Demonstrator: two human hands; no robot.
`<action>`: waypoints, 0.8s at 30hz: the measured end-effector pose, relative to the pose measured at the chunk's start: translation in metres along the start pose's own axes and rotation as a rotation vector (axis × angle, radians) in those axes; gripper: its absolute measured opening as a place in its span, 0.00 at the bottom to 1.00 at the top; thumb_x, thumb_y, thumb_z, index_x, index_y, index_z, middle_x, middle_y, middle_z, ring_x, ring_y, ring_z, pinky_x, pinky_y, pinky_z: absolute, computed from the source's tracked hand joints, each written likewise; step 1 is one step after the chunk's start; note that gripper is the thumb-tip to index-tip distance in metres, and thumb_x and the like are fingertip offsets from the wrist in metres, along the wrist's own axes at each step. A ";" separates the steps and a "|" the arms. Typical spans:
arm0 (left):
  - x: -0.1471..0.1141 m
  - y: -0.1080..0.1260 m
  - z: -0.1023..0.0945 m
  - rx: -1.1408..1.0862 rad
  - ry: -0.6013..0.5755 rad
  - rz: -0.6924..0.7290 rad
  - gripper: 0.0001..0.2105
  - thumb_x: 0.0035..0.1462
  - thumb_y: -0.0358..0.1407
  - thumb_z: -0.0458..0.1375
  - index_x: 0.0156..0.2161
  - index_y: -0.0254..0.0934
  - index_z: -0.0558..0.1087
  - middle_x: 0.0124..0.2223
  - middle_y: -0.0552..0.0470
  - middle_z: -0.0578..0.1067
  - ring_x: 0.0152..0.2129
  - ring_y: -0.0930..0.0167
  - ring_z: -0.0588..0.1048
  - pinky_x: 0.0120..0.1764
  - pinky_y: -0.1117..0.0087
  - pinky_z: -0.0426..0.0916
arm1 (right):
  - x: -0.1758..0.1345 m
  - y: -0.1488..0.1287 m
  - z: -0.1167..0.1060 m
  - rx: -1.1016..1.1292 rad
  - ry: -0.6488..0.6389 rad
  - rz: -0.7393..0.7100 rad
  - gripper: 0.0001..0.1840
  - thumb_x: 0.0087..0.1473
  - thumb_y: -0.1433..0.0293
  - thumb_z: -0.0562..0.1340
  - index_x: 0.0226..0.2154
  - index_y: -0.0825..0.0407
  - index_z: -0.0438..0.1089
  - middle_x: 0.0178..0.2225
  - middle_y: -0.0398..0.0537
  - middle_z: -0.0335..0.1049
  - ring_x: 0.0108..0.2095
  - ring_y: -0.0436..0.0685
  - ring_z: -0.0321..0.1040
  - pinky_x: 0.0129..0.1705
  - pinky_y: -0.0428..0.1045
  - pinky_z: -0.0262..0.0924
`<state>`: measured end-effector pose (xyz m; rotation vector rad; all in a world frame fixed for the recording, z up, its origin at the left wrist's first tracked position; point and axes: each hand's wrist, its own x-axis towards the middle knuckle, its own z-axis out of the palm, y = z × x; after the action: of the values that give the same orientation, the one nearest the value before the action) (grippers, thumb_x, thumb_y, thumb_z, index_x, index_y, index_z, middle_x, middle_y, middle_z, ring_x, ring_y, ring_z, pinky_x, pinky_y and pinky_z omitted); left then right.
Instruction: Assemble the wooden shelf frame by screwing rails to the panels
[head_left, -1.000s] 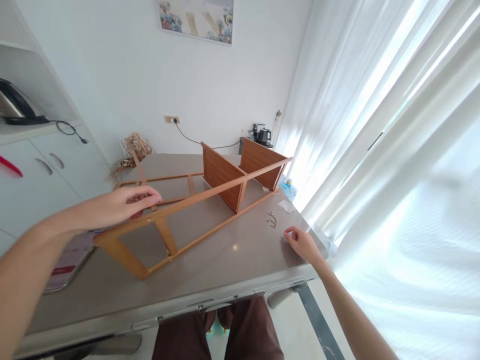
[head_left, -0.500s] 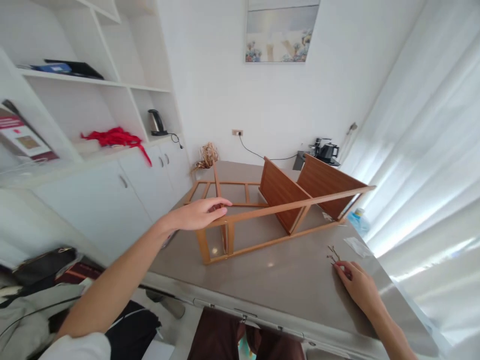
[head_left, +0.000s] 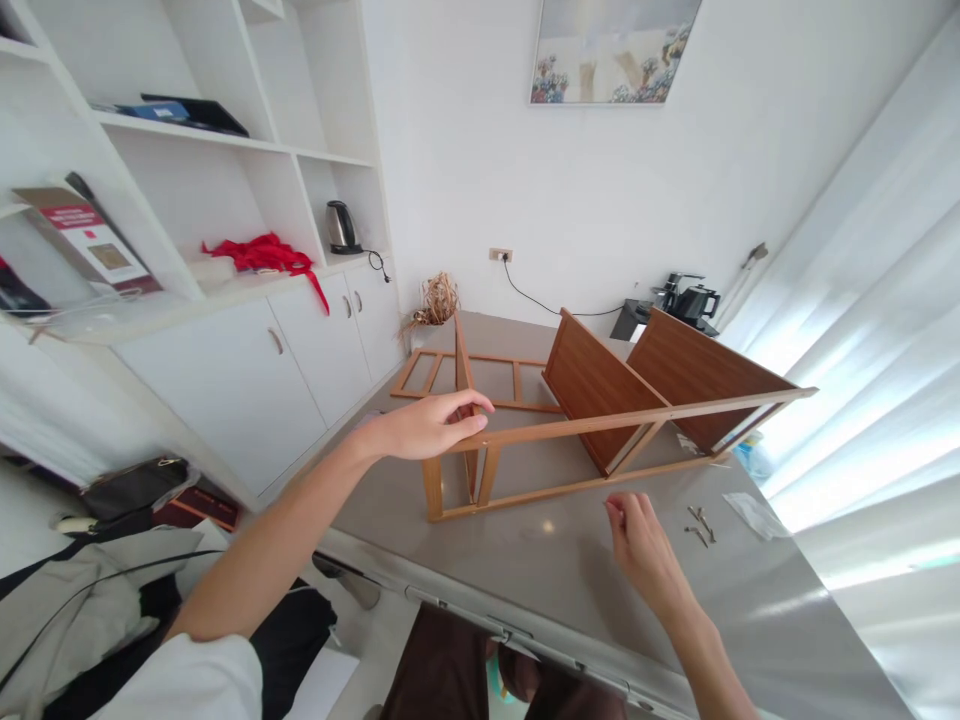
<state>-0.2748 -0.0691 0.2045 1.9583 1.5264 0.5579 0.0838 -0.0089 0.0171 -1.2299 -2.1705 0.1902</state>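
A light wooden frame (head_left: 600,420) with two brown panels (head_left: 596,385) stands on its side on the grey table (head_left: 570,565). My left hand (head_left: 427,428) grips the frame's upper rail near its left end. My right hand (head_left: 643,545) hovers over the table just in front of the lower rail. Its fingertips are pinched together, and I cannot see whether anything is between them. A few loose screws (head_left: 697,522) lie to the right of that hand. A second ladder-like frame (head_left: 480,375) lies flat behind.
A clear plastic bag (head_left: 754,512) and a blue bottle (head_left: 746,455) are near the table's right edge by the white curtains. A black kettle (head_left: 690,300) and dried grass (head_left: 435,300) sit at the back. White cabinets (head_left: 247,370) and shelves stand on the left, with bags on the floor.
My right hand left the screws and moved left toward the frame's lower rail, fingers pinched. My left hand stays on the upper rail. My view swung left.
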 end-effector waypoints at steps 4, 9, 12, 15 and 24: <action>0.000 -0.002 0.000 0.017 0.018 -0.008 0.20 0.65 0.52 0.47 0.53 0.44 0.68 0.40 0.53 0.73 0.34 0.69 0.71 0.36 0.70 0.64 | -0.028 -0.040 0.030 -0.116 -0.023 -0.051 0.12 0.68 0.69 0.46 0.40 0.53 0.63 0.37 0.49 0.65 0.27 0.51 0.66 0.25 0.45 0.58; 0.001 -0.001 0.001 0.018 0.039 0.007 0.19 0.65 0.52 0.47 0.51 0.44 0.69 0.36 0.54 0.72 0.31 0.70 0.70 0.34 0.70 0.63 | -0.062 -0.136 0.081 -0.027 -0.218 -0.381 0.10 0.65 0.77 0.49 0.41 0.52 0.64 0.41 0.49 0.67 0.28 0.49 0.68 0.30 0.44 0.61; 0.002 0.000 0.003 -0.011 0.032 0.002 0.19 0.64 0.52 0.48 0.51 0.44 0.69 0.34 0.54 0.71 0.28 0.71 0.69 0.32 0.70 0.63 | -0.046 -0.179 0.108 -0.014 -0.344 -0.633 0.09 0.64 0.77 0.50 0.43 0.53 0.63 0.50 0.54 0.69 0.30 0.50 0.70 0.32 0.45 0.65; 0.001 -0.001 0.003 -0.043 0.030 -0.007 0.19 0.64 0.52 0.48 0.50 0.44 0.68 0.33 0.55 0.70 0.27 0.71 0.69 0.30 0.71 0.63 | -0.016 -0.199 0.130 -0.090 -0.433 -0.822 0.10 0.65 0.76 0.49 0.43 0.53 0.63 0.60 0.59 0.63 0.28 0.50 0.72 0.25 0.46 0.63; -0.002 -0.001 0.000 -0.023 0.026 0.024 0.17 0.64 0.50 0.49 0.48 0.42 0.69 0.31 0.55 0.70 0.25 0.71 0.68 0.30 0.70 0.62 | -0.016 -0.206 0.146 -0.131 -0.361 -0.798 0.10 0.63 0.77 0.50 0.43 0.53 0.64 0.64 0.56 0.58 0.28 0.50 0.73 0.24 0.46 0.63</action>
<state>-0.2763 -0.0706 0.2042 1.9616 1.5082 0.6108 -0.1443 -0.1104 -0.0207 -0.3205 -2.8447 -0.0780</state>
